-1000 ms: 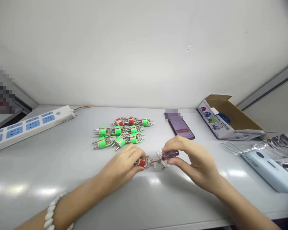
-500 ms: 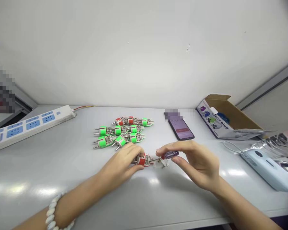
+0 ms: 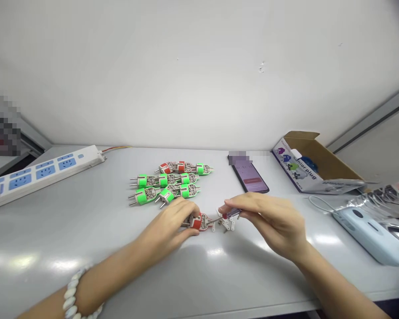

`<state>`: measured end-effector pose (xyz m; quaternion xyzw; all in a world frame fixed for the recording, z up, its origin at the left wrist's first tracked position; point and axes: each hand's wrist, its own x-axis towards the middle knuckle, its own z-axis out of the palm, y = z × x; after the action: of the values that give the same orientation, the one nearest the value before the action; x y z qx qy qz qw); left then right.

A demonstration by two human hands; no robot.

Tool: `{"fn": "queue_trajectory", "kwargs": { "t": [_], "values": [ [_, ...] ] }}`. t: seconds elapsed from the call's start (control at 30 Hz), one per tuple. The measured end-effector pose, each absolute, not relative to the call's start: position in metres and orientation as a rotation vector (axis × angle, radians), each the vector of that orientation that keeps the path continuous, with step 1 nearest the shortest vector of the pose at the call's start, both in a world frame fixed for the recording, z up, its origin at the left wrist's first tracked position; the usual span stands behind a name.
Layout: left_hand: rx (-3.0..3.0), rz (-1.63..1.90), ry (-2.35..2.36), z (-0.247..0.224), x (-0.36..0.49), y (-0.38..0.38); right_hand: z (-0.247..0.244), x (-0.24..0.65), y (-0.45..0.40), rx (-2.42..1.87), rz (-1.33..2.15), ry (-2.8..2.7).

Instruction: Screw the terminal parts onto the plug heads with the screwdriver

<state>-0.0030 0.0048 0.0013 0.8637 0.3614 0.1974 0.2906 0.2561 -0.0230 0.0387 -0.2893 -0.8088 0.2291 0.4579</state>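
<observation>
My left hand pinches a red power plug against the table, its open inner side facing up. In my right hand is a small screwdriver with a clear purplish handle and a red collar, gripped between thumb and fingers. The screwdriver's shaft slants down to the left, and its tip meets the cord end of the red plug. Just right of that plug lie several small white clips and screws. Beyond my left hand are rows of open green plugs and red plugs.
A white power strip runs along the left. Behind my right hand lies a phone. At the right are an open cardboard box, a pale blue device with a cord loop, and clear plastic bags.
The fingers of my right hand have closed further over the screwdriver's handle, and the hand sits slightly further left. The left hand and red plug have stayed in place.
</observation>
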Motion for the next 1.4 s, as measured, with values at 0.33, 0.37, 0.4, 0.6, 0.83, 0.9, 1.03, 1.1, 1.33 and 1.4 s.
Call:
{"fn": "queue_trajectory", "kwargs": {
  "t": [0.33, 0.37, 0.4, 0.6, 0.83, 0.9, 1.03, 1.1, 1.33, 1.4],
  "values": [
    [2.306, 0.517, 0.953, -0.001, -0.003, 0.005, 0.032, 0.241, -0.027, -0.832, 0.212, -1.877],
    [2.302, 0.512, 0.948, -0.001, -0.003, 0.005, 0.030, 0.240, -0.027, -0.847, 0.197, -1.860],
    [2.299, 0.511, 0.945, -0.001, -0.003, 0.005, 0.028, 0.239, -0.028, -0.850, 0.189, -1.847],
    [2.271, 0.497, 0.977, 0.004, -0.003, 0.006, 0.029, 0.246, -0.023, -0.694, 0.229, -1.970],
    [2.187, 0.494, 1.023, 0.003, -0.003, 0.006, 0.045, 0.256, -0.026, -0.727, 0.972, -2.083],
    [2.185, 0.490, 1.025, 0.003, -0.002, 0.006, 0.043, 0.256, -0.028, -0.731, 1.086, -2.024],
    [2.197, 0.503, 1.019, 0.004, -0.002, 0.005, 0.032, 0.250, -0.027, -0.816, 0.835, -1.991],
    [2.201, 0.506, 1.024, 0.005, -0.002, 0.005, 0.025, 0.246, -0.025, -0.862, 0.584, -1.971],
    [2.196, 0.512, 1.015, 0.003, -0.002, 0.005, 0.017, 0.240, -0.026, -0.813, 0.566, -1.866],
    [2.199, 0.518, 1.010, 0.002, -0.002, 0.005, 0.021, 0.242, -0.027, -0.785, 0.633, -1.917]
  ]
}}
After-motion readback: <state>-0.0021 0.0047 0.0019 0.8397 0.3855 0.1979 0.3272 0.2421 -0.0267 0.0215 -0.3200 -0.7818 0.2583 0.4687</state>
